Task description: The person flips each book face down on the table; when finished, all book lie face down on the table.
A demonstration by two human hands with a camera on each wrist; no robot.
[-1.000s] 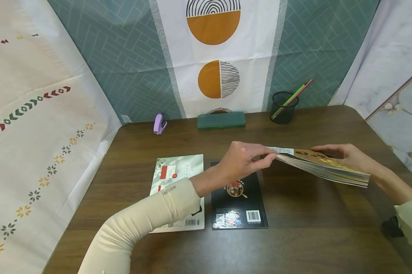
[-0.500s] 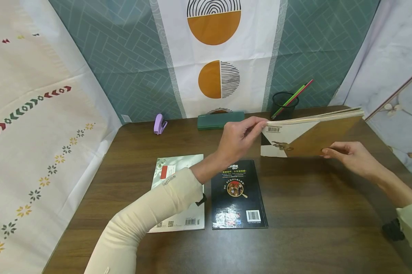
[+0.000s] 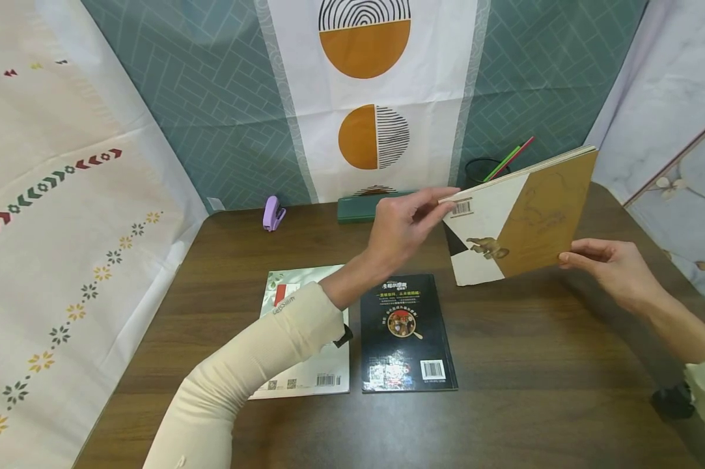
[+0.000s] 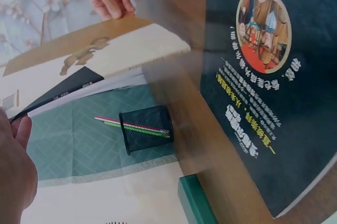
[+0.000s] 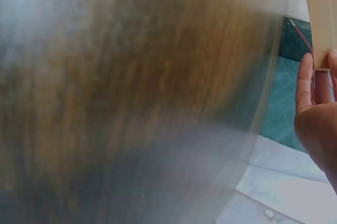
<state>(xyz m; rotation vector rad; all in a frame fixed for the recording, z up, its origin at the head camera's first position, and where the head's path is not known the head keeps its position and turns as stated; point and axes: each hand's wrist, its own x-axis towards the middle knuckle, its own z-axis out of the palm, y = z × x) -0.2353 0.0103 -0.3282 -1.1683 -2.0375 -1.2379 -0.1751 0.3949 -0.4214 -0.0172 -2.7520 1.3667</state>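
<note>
A book with a white and ochre cover is held up over the right side of the table, tilted, its barcode side facing me. My left hand pinches its upper left corner between thumb and fingers. Near the lower right corner, my right hand grips the edge, thumb on the facing cover. In the left wrist view the book spans between both hands. Below the left forearm lies a pale green book, partly covered by the sleeve. Beside it a black book lies flat with its barcode up.
At the back of the table stand a purple stapler and a green case, partly behind the left hand. A black mesh cup with pencils stands behind the held book. Patterned cloths hang around the table.
The held book has swung from nearly flat to upright, turning its barcode cover toward me. The left hand rose slightly; the right thumb now shows on the facing cover.
</note>
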